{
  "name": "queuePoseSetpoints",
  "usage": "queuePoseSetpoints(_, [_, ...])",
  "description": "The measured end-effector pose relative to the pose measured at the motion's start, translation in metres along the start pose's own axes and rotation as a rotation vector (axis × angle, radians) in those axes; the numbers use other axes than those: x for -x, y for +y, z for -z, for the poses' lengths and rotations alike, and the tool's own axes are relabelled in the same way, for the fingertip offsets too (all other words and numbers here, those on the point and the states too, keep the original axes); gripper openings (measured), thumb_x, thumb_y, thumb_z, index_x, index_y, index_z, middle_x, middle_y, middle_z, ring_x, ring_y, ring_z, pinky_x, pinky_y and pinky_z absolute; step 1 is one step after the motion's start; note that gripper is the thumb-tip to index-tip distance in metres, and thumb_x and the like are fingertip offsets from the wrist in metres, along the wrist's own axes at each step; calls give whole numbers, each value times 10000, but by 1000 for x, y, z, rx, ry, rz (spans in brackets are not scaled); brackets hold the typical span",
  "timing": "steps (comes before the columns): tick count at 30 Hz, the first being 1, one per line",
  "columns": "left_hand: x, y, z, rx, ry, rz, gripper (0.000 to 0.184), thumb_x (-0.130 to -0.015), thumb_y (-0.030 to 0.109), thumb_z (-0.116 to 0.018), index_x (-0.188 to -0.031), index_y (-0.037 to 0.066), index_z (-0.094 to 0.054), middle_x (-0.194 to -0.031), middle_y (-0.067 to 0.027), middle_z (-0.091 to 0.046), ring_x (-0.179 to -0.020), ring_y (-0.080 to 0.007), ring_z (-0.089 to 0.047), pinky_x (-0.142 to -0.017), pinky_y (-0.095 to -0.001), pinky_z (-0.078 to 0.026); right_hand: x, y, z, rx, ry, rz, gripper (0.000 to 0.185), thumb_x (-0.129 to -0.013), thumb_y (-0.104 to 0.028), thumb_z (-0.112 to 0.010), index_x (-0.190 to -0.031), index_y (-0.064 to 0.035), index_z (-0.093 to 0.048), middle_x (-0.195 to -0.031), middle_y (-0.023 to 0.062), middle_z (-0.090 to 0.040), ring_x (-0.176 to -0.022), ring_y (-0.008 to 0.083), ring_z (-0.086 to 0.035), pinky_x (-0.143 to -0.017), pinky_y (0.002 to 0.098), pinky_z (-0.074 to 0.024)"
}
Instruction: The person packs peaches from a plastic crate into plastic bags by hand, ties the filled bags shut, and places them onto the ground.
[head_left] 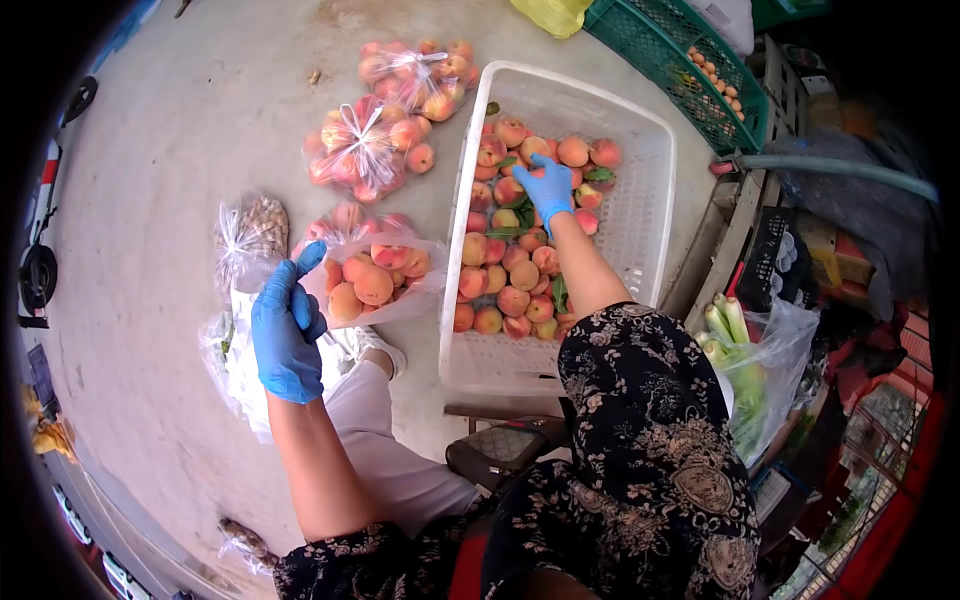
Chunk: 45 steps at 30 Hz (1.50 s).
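My left hand (288, 325), in a blue glove, pinches the rim of a clear plastic bag (425, 262) with its fingers closed. Several peaches (373, 285) lie inside this open-mouthed bag on the ground. My right hand (547, 190), also gloved in blue, reaches into a white plastic crate (668, 190). Its fingers curl around a peach (537, 172) that is mostly hidden beneath the hand. Loose peaches (513, 300) with some green leaves fill much of the crate around it.
Knotted bags of peaches (365, 150) sit left of the crate, near a tied bag of brown items (262, 225). A green crate (650, 50) holds eggs (715, 80). Bagged green stalks (740, 370) lie at right; a handbag (505, 450) is by my legs.
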<state>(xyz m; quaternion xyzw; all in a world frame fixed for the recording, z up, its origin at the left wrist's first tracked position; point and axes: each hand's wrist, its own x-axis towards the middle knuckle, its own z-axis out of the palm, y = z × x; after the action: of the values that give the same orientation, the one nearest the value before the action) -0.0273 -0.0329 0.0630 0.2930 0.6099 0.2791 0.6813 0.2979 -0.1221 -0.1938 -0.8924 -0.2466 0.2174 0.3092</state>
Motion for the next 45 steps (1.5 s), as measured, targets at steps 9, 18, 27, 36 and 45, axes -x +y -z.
queuePoseSetpoints(9, [-10,2,-23,-13,37,-12,289,-880,188,-482,-1015,-32,-612,-462,77,-233,-405,-33,-197,-385,-197,-151,-40,-40,-53,335,-97,-436,919,-491,-646,-711,-1274,-258,-427,-1439,196,19,-1276,478,-131,-973,559,-282])
queuePoseSetpoints(18, [-21,4,-29,54,26,48,280,-881,181,-475,-1012,-18,-622,-469,72,-235,-404,-33,-207,-387,-195,-162,-37,7,-31,324,-68,41,696,-519,-474,-743,-1110,-171,-537,-1325,177,-187,-1116,436,-344,-923,475,-374])
queuePoseSetpoints(27, [-11,-6,-28,-43,14,-18,330,-890,204,-473,-1053,-63,-576,-464,68,-244,-394,-37,-202,-381,-206,-164,-65,26,-27,305,-287,106,763,-569,-555,-672,-1170,-107,-527,-1224,192,-427,-1107,323,-428,-899,485,-362])
queuePoseSetpoints(36, [-1,-7,-13,-127,-127,62,399,-921,331,-424,-1166,43,-550,-471,74,-219,-408,-42,-195,-385,-204,-149,130,-92,53,-1394,-992,104,880,-609,-462,-754,-1259,9,-393,-1249,103,-459,-1179,206,-427,-1016,333,-331])
queuePoseSetpoints(45, [0,-11,-6,-70,-157,20,428,-910,347,-458,-1162,11,-543,-469,88,-201,-387,-32,-169,-365,-203,-119,191,-133,-98,-654,-602,170,290,-812,-212,-615,-1021,-12,-594,-948,51,-597,-892,105,-538,-772,250,-443])
